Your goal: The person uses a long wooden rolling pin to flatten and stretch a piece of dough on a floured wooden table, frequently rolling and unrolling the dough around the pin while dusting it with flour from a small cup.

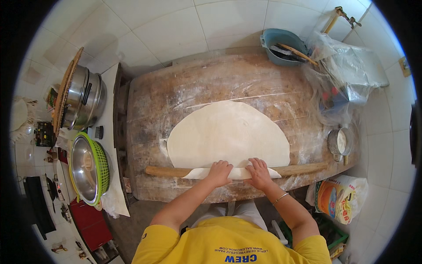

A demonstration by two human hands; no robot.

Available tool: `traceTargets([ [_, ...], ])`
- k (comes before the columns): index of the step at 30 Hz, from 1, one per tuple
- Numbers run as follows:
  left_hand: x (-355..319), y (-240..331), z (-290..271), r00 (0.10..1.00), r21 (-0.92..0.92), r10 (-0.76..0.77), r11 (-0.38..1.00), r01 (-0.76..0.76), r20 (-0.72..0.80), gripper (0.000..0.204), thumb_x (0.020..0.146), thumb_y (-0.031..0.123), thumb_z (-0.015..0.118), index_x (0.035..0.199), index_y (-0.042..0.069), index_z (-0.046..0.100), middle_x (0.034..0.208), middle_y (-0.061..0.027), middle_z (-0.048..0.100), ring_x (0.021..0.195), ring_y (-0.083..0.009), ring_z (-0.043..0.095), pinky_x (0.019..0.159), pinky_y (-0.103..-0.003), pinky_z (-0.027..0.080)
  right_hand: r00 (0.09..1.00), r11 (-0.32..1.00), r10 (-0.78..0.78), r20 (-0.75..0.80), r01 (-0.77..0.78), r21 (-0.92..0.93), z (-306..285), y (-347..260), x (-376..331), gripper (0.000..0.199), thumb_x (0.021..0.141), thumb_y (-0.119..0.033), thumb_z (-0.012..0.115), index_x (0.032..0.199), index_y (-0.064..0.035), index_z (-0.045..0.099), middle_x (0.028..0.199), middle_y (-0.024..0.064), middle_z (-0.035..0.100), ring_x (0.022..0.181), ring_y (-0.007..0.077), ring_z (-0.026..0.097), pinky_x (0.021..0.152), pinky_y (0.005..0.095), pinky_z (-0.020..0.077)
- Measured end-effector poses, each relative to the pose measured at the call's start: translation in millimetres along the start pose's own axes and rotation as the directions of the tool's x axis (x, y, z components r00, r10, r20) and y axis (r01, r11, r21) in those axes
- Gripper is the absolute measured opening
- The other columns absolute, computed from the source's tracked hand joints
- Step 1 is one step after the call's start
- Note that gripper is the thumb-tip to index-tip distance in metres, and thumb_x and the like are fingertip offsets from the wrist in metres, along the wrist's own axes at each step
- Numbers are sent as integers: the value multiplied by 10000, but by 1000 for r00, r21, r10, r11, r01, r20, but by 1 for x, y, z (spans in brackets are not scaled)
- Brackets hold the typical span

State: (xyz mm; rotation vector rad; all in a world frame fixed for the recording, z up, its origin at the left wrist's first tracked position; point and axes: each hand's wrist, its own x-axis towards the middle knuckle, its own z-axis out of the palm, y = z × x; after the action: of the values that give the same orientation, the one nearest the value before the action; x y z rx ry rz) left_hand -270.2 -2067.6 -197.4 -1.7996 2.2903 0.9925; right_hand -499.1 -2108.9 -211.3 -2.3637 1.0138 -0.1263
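A large, thin sheet of dough (228,134) lies on the floured wooden board, its near edge wrapped around a long wooden rolling pin (303,169). Both bare ends of the pin stick out past the dough, parallel to the board's near edge. My left hand (220,173) is curled over the dough-covered middle of the pin. A short gap to the right, my right hand (259,174) grips the same wrapped stretch, with a bracelet on that wrist. My palms and thumbs are partly hidden from above.
The wooden board (154,101) carries scattered flour. At its back right stand a blue basin (270,39) with tools and a plastic-covered bundle (351,66); a metal sifter (337,143) of flour sits at right. Left are a steel bowl (79,171) in a green basket and a steel pot (94,99).
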Motion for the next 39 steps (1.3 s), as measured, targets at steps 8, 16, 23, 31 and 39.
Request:
traceTargets([
  [8, -47, -17, 27, 922, 166, -86, 973, 159, -378, 744, 784, 445, 706, 1401, 114, 454, 1442, -157, 405, 1373, -319, 328, 1125, -537, 214, 984, 983, 21, -177, -53, -177, 15, 14, -5, 704, 759, -399, 718, 1340, -77, 487, 1434, 149, 422, 1324, 356, 380, 1115, 561, 225],
  [16, 20, -65, -34, 959, 133, -30, 989, 70, -281, 834, 811, 593, 624, 1451, 117, 380, 1486, -153, 358, 1396, -320, 296, 1152, -525, 164, 975, 974, 66, -212, -108, -197, -24, 21, 66, 766, 809, -433, 669, 1413, -43, 405, 1464, 177, 389, 1347, 376, 356, 1121, 569, 204],
  [23, 6, -73, -25, 905, 224, 51, 973, 50, -422, 772, 732, 441, 755, 1372, 116, 470, 1353, -150, 472, 1284, -326, 407, 1098, -497, 267, 990, 982, 12, -140, -38, -187, -19, 13, 64, 847, 676, -374, 792, 1365, -31, 438, 1344, 160, 488, 1247, 343, 439, 1081, 525, 280],
  [31, 18, -87, -37, 954, 205, -5, 976, 70, -301, 624, 713, 272, 773, 1258, 101, 520, 1090, -117, 569, 1031, -301, 543, 893, -427, 398, 994, 980, 71, -88, -86, -180, -14, 17, 85, 592, 644, -206, 770, 1170, -59, 541, 1061, 119, 582, 1031, 291, 539, 935, 439, 384],
  [39, -120, -42, 49, 907, 164, 12, 984, 63, -421, 658, 768, 457, 696, 1290, 94, 528, 1113, -121, 546, 1091, -289, 506, 893, -443, 392, 992, 992, -95, -85, 88, -86, 23, -45, -16, 647, 785, -419, 665, 1283, -33, 517, 1252, 198, 553, 1158, 376, 504, 1027, 541, 330],
])
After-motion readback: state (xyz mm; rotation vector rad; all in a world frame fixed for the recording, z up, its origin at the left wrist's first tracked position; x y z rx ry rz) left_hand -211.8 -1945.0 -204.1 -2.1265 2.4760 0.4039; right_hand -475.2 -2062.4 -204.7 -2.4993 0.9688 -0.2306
